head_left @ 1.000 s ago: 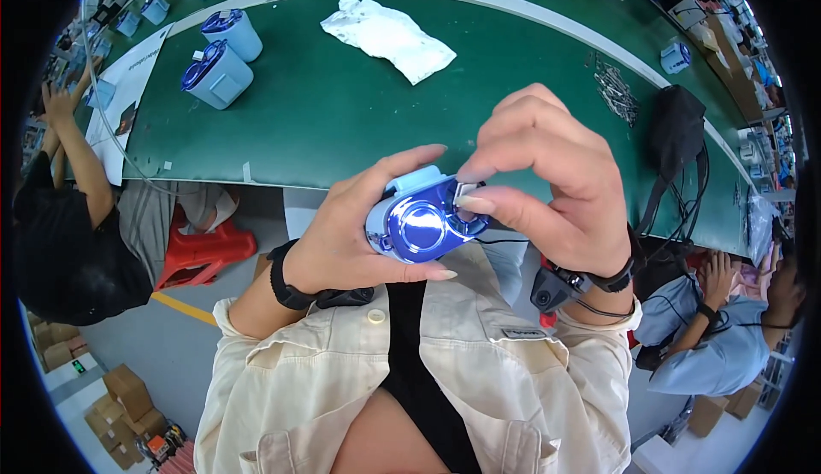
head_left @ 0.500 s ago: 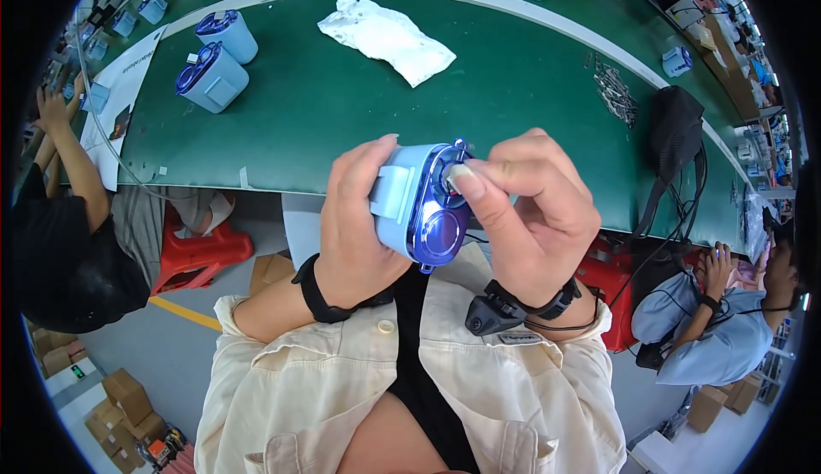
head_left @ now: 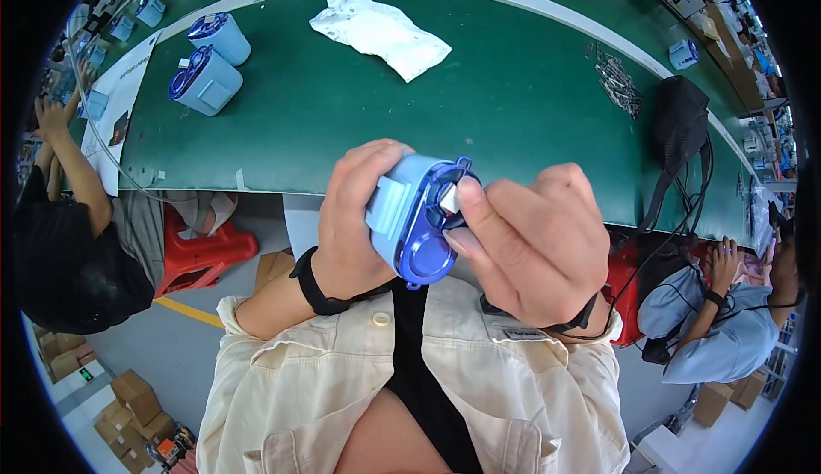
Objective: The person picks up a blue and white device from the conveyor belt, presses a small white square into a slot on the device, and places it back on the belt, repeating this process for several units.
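Observation:
My left hand (head_left: pixel 342 226) is wrapped round a light blue plastic container (head_left: pixel 396 213), which I hold tilted in front of my chest, its lid turned to the right. The lid (head_left: pixel 429 257) is glossy dark blue, with a round disc at its lower end and a round opening at its upper end. A small white piece (head_left: pixel 448 200) sticks out of that opening. Bent over the lid, my right hand (head_left: pixel 539 247) has thumb and fingers closed at the white piece; its fingertips are partly hidden.
Two similar containers (head_left: pixel 209 80) stand at the left of the green table (head_left: pixel 299 132). A crumpled white bag (head_left: pixel 380 33) lies at the back. To the right are a pile of small metal parts (head_left: pixel 617 85) and a black bag (head_left: pixel 680 119) with cables. People sit on both sides.
The container has tipped and dropped slightly toward me. My right hand has rolled over and shifted a little down and right, and the white piece in the lid opening now shows more clearly.

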Available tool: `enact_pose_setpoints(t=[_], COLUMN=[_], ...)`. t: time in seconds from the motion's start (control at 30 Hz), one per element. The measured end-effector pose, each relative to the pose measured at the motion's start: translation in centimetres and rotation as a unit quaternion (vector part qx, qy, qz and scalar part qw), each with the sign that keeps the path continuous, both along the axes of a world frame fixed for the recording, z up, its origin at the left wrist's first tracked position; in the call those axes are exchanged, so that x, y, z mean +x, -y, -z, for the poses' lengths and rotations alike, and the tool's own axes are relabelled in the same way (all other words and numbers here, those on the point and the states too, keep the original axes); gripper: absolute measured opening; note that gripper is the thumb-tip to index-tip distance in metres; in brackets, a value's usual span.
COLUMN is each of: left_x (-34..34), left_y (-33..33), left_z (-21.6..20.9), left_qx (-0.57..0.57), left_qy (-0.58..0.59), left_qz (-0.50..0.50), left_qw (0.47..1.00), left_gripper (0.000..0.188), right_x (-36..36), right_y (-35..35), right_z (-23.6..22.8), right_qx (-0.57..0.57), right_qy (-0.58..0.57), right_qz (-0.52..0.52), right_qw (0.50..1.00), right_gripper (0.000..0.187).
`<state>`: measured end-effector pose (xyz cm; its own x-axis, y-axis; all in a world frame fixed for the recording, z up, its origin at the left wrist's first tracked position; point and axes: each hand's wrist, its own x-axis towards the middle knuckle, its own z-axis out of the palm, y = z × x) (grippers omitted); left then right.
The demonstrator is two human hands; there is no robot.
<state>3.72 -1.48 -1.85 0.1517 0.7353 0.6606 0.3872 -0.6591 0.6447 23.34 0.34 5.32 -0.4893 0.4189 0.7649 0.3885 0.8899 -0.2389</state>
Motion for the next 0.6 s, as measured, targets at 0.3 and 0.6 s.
enact_pose_setpoints(t=[0.3,0.6], left_x=[0.2,0.2], left_y=[-0.1,-0.5], left_z=[-0.5,-1.0], left_qx=[-0.042,0.006], left_qy=[-0.01,-0.068], left_qz=[0.017,-0.024], left_qw=[0.999,0.997], left_gripper=[0.076,0.073], right_x=[0.1,0.2], right_y=[-0.3,-0.6], right_z=[-0.4,-1.4], right_qx=[-0.048,-0.059], right_qy=[-0.04,-0.01], right_qz=[0.015,0.029], right_qw=[0.998,0.998], right_gripper=[0.033,0.031])
